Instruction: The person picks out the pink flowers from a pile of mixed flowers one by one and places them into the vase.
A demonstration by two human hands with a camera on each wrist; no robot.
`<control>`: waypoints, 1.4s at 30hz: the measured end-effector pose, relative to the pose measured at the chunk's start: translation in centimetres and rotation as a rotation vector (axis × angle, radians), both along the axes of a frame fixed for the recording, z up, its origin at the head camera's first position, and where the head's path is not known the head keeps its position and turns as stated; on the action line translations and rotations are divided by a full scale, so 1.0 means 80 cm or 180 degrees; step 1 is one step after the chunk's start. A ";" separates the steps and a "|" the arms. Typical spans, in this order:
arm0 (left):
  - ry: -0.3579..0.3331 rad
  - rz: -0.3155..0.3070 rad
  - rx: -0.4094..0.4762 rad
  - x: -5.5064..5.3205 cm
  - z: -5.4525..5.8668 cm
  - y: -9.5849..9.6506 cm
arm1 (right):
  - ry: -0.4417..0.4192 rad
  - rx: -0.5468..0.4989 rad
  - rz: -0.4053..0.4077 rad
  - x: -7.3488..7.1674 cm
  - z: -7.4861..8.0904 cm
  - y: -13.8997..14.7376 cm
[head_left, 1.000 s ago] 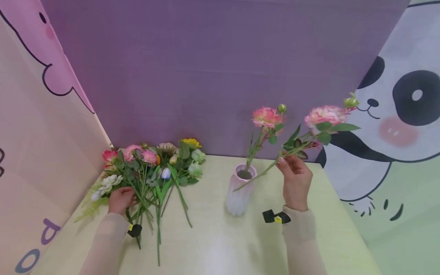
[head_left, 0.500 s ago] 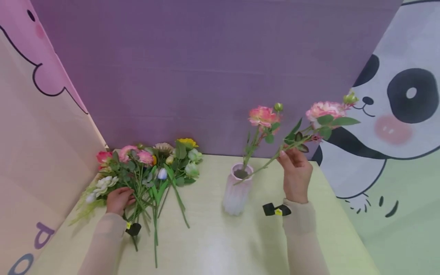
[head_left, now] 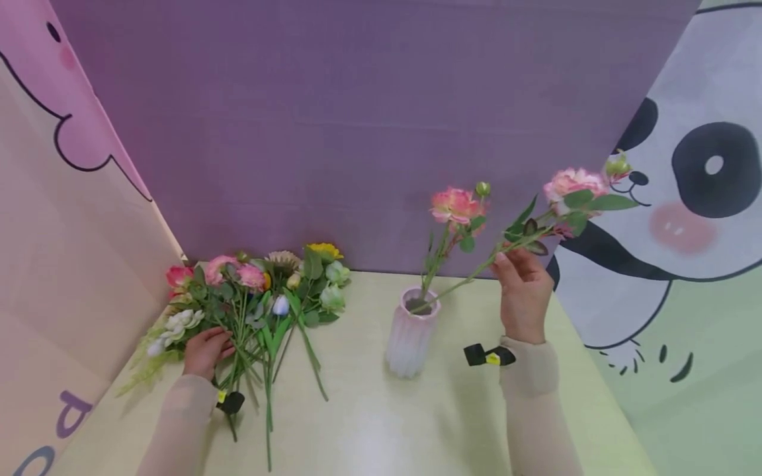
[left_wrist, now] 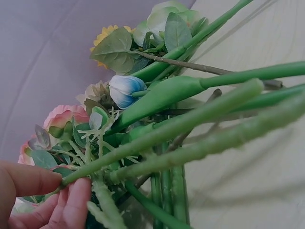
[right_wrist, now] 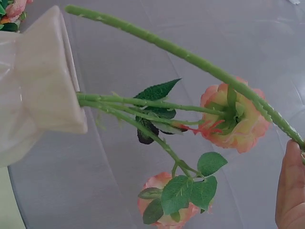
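My right hand (head_left: 526,297) pinches the green stem of a pink artificial peony (head_left: 574,188), which leans up to the right. Its cut end overlaps the mouth of a white and pale-pink ribbed vase (head_left: 411,344) in the head view. In the right wrist view that stem (right_wrist: 181,56) passes beside the vase's rim (right_wrist: 71,71), its tip apart from the opening. Another pink peony (head_left: 455,203) stands in the vase. At the left, my left hand (head_left: 205,352) pinches a green stem (left_wrist: 162,131) among a pile of flowers; which bloom it belongs to is unclear.
Around the left hand lie a white-blue tulip (head_left: 281,305), a yellow flower (head_left: 324,250), white blossoms (head_left: 183,322) and several loose stems on the pale table (head_left: 363,423). A purple panel (head_left: 381,132) rises behind; printed walls flank both sides.
The right hand has shifted slightly right with its peony, and the stem's end has moved from in front of the vase up to its mouth. The left hand stays among the pile.
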State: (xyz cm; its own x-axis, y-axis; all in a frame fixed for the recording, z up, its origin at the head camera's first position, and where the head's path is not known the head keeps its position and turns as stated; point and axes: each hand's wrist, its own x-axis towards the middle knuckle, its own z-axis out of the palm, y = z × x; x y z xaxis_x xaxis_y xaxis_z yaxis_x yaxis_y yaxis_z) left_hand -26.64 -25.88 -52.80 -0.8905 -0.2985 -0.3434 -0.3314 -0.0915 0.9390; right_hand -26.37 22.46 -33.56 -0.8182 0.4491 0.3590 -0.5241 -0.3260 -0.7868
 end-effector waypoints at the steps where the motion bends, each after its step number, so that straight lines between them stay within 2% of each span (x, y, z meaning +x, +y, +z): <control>1: 0.0017 -0.0013 -0.0004 0.001 0.000 -0.001 | 0.0003 -0.0050 0.0009 0.000 0.001 0.001; 6: 0.0124 -0.0117 -0.0004 0.006 0.000 0.000 | -0.0077 -0.0177 0.0040 0.001 0.000 0.003; 15: 0.0340 -0.0065 0.0129 0.012 0.000 0.006 | -0.0028 -0.0123 0.0006 -0.004 -0.006 0.006; 21: 0.0500 0.0105 0.0093 0.018 0.000 0.013 | -0.0090 -0.0131 -0.0034 -0.004 -0.015 0.006; 26: 0.0638 0.0265 0.0122 0.021 0.004 0.023 | -0.0135 0.0078 -0.0079 -0.005 -0.022 0.003; 29: 0.0645 0.0323 0.0115 0.021 0.007 0.027 | -0.0133 0.0159 -0.0066 -0.004 -0.027 0.000; 35: 0.0655 0.0268 -0.0033 0.025 0.012 0.033 | -0.0213 0.0188 -0.0001 -0.003 -0.034 -0.008; 42: 0.0672 0.0315 -0.0103 0.030 0.015 0.039 | -0.0309 0.0325 0.0038 -0.004 -0.042 -0.017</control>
